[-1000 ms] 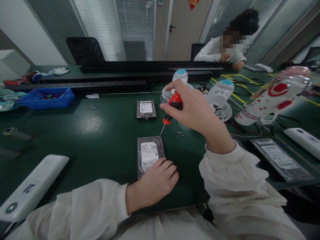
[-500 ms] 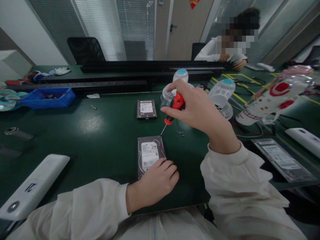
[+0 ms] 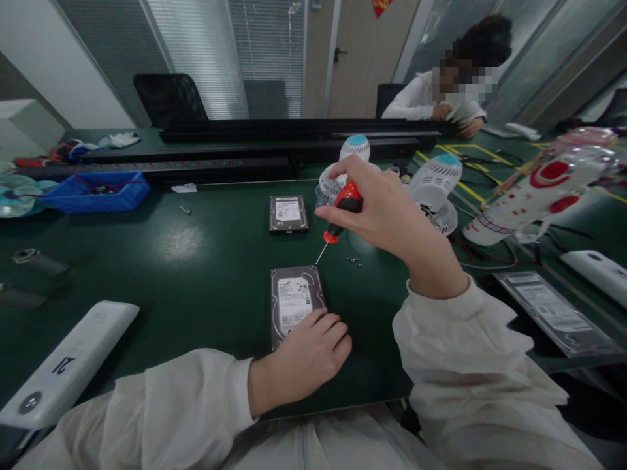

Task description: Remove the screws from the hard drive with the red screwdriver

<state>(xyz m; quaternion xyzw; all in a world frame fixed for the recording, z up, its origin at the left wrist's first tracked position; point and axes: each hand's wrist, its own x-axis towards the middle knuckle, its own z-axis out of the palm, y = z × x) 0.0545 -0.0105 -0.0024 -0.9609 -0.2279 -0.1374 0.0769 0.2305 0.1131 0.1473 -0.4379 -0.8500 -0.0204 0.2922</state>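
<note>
A hard drive [image 3: 294, 297] with a white label lies flat on the green table, its lower part under my left hand [image 3: 308, 349]. The fingers of that hand curl over the drive's lower right edge and hold it. In my right hand [image 3: 377, 202] is a red and black screwdriver [image 3: 349, 201], gripped by the handle between thumb and fingers. Its shaft slants down to the left, and the tip meets the drive's upper right corner. Whether a screw sits under the tip is too small to tell. Several small screws [image 3: 353, 261] lie right of the drive.
Behind is a second hard drive [image 3: 287, 214]. White fans [image 3: 435, 179] and a patterned bottle [image 3: 519, 196] stand at right, near a bagged drive [image 3: 553, 310]. At left are a blue tray [image 3: 98, 196] and a white device [image 3: 68, 365]. A person [image 3: 431, 98] sits across the table.
The screwdriver's handle looks slightly turned in my right hand, with its tip still at the same corner. My left hand stays on the drive.
</note>
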